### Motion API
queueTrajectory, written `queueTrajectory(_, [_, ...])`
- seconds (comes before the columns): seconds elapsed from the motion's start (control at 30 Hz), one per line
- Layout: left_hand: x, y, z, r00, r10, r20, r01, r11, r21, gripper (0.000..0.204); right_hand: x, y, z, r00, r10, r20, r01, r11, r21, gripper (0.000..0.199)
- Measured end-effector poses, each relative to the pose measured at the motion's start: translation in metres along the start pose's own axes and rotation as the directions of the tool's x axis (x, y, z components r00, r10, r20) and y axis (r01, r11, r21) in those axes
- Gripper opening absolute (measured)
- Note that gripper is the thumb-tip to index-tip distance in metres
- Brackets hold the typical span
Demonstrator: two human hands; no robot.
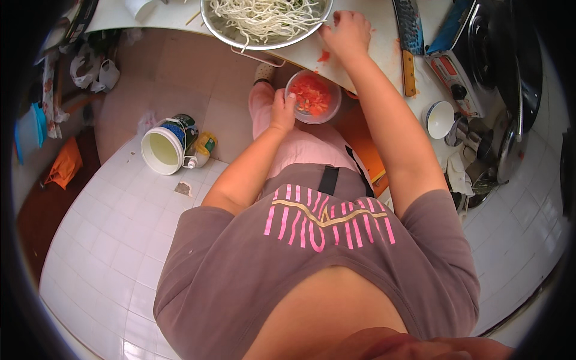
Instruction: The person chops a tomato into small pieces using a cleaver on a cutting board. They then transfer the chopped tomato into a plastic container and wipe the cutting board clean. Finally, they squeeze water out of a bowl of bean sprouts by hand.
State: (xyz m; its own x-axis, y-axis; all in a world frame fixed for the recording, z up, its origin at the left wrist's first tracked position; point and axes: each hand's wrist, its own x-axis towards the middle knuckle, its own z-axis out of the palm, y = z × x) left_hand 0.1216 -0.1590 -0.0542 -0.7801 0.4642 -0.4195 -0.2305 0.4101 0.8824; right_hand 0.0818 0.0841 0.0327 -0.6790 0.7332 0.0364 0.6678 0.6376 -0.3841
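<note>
My left hand point(284, 110) grips the rim of a clear round bowl point(333, 108) just below the counter's front edge. Chopped red pieces, which look like tomato, point(311, 94) lie inside it. On the counter, my right hand point(349, 35) is bent downward with its fingers curled in, right beside a metal basin point(225, 37). Whatever those fingers pinch, if anything, is hidden. White noodles point(264, 18) fill the basin, and a few strands hang over its rim. A red scrap point(324, 56) lies on the counter near my right wrist.
Right of my right arm lies a cleaver point(409, 66) with a wooden handle. Beyond it are a gas stove point(459, 84), a white bowl point(440, 119) and a dark pan point(528, 78). A white bucket point(162, 150) and a yellow bottle point(206, 144) stand on the floor at left.
</note>
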Motion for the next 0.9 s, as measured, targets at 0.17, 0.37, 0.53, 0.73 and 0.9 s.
queueTrajectory(0.17, [0.008,0.006,-0.014,0.996,0.005,0.092,-0.022,0.982,0.185,0.036,-0.076,-0.016,0.002,0.989,-0.129,0.069,0.125,0.990,0.058,0.015])
queueTrajectory(0.37, [0.004,0.009,-0.012,0.997,0.039,0.072,-0.044,0.996,0.073,0.035,-0.142,-0.006,-0.032,0.975,-0.221,-0.011,0.209,0.902,0.378,0.022])
queueTrajectory(0.53, [0.007,-0.012,-0.003,0.989,-0.057,0.139,0.062,0.998,-0.029,0.039,-0.072,0.050,-0.031,0.961,0.045,-0.272,-0.042,0.999,0.017,0.023])
queueTrajectory(0.73, [0.008,-0.030,-0.003,0.979,-0.097,0.178,0.111,0.991,-0.068,0.038,-0.151,0.021,-0.017,0.973,-0.139,0.183,0.017,0.837,0.547,0.016])
queueTrajectory(0.9, [0.010,-0.040,-0.023,0.977,-0.112,0.183,0.090,0.988,0.124,0.038,-0.116,0.065,-0.058,0.972,0.070,-0.224,-0.056,0.996,0.068,0.031])
